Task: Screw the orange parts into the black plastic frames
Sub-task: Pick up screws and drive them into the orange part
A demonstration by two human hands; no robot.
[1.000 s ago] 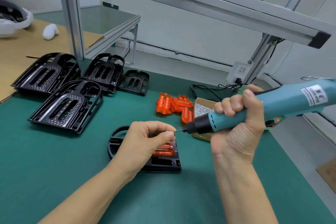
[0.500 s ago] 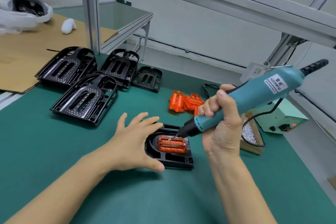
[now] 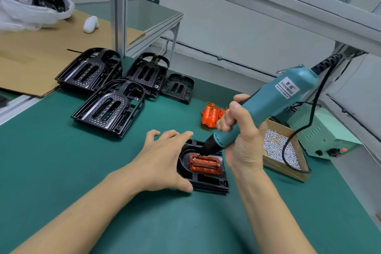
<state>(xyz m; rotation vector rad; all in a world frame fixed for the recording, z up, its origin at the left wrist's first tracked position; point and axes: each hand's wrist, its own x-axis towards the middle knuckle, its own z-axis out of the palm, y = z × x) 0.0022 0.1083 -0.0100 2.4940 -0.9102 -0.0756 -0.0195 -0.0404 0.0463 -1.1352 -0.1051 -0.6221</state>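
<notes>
You stand over a green work mat (image 3: pixel 61 171) that covers the bench, with an aluminium shelf frame (image 3: pixel 118 6) rising at its far side. A sheet of cardboard (image 3: pixel 37 51) lies at the far left. Beside it sit three tall stacks of black plastic frames (image 3: pixel 107 107) and one lower stack, well apart from your hands. At the right edge a pale green power unit (image 3: pixel 321 136) shows a red light, and just in front of it a cardboard box of screws (image 3: pixel 282 150) stands open.

Your right hand (image 3: pixel 241 136) grips the teal electric screwdriver (image 3: pixel 266 105) around its lower body, the tool tilted with its cable end up and to the right. Your left hand (image 3: pixel 162 156) lies flat with fingers spread, pressing the left edge of the black frame (image 3: pixel 206 179) that rests on the mat between your hands. An orange part (image 3: pixel 205 164) sits inside that frame, and the screwdriver's bit touches its upper left corner. A loose pile of orange parts (image 3: pixel 212 114) lies beyond your right hand, partly hidden by it
</notes>
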